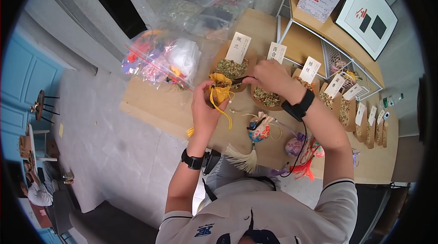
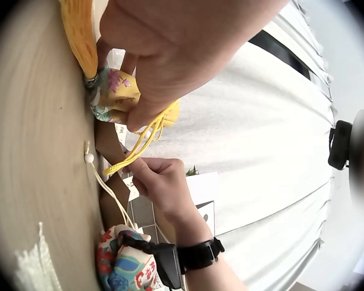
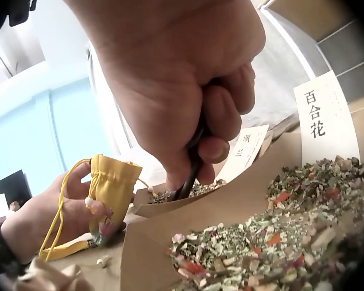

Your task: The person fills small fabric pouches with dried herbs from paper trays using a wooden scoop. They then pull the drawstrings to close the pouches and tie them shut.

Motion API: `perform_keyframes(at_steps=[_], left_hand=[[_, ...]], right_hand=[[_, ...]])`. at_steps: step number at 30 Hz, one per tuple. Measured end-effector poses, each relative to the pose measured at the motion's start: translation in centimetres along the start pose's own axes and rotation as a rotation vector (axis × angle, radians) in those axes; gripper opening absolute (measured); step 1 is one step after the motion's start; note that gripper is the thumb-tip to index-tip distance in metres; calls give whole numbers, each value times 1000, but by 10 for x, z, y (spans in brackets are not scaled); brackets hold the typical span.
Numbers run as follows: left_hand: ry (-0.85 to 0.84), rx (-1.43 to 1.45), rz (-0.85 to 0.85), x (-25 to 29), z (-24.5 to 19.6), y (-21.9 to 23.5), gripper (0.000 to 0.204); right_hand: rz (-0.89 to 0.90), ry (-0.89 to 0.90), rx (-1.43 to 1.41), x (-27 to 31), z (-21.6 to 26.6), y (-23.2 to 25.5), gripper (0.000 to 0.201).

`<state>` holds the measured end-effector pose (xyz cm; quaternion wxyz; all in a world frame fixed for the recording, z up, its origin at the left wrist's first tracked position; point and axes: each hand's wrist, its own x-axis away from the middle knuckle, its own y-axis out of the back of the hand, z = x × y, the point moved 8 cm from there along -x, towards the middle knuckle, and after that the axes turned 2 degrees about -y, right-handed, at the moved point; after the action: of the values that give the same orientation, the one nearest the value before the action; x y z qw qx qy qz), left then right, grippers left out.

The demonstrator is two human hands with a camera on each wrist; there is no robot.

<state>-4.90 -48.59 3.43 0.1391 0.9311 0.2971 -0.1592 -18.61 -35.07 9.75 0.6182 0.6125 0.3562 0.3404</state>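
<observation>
My left hand (image 1: 204,111) grips a yellow drawstring pouch (image 1: 221,90), its gathered mouth facing up and its yellow cords hanging down. Flowers pattern the pouch's lower part (image 2: 112,91), and a yellow tassel (image 2: 79,36) hangs from it. My right hand (image 1: 273,77) holds a slim dark handle (image 3: 196,163) between thumb and curled fingers. It points toward the paper tray of dried herbs (image 1: 230,68) beside the pouch; the tool's far end is hidden. Just under the right hand is another herb tray (image 3: 230,260), with a card (image 3: 329,118) standing in it.
More labelled herb trays (image 1: 345,107) run along the table to the right. A floral pouch (image 1: 259,127) with a cream tassel (image 1: 244,157) lies near the front edge, other pouches (image 1: 295,144) beside it. Clear plastic bags (image 1: 159,59) sit at the back left; a shelf (image 1: 301,34) stands behind.
</observation>
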Motion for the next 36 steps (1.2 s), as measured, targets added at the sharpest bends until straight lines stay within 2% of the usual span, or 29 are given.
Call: perform_keyframes(at_steps=[2,8,11,14,17,22,26,29,33,36], left_hand=[[9,9,-2,0,-3,0,62],[1,-23,-13,0,-1,1,62],[6,-38,-21,0,-2,0,62],[-16,-58,-22,-1,-3,0,62],[-14,-74,-26,-1,-3,-1,63],[3,-81,-21,-1,-5,0,64],[7,-66,-27,1,-5,-1,64],[-32,32,-47,3,-2,-1,63],[-137,91,-63,4,-7,0,61],[-111,83,-65,3,-7,0,60]], right_hand=[[-11,-22,-12,3,-2,-4,54],[-111,-122,-24,4,-24,-2,40],[-25,-184,-95,1,-33,-6,39],[-135,-131,-148,4,-36,1,37],[-188,-127,-270,9,-30,27,34],[-158,19,-146,8,5,49,35],[-122,50,-24,0,24,39,37],[-206,141,66,4,42,47,37],[-237,168,120,10,55,61,35],[-247,152,104,10,55,70,35]])
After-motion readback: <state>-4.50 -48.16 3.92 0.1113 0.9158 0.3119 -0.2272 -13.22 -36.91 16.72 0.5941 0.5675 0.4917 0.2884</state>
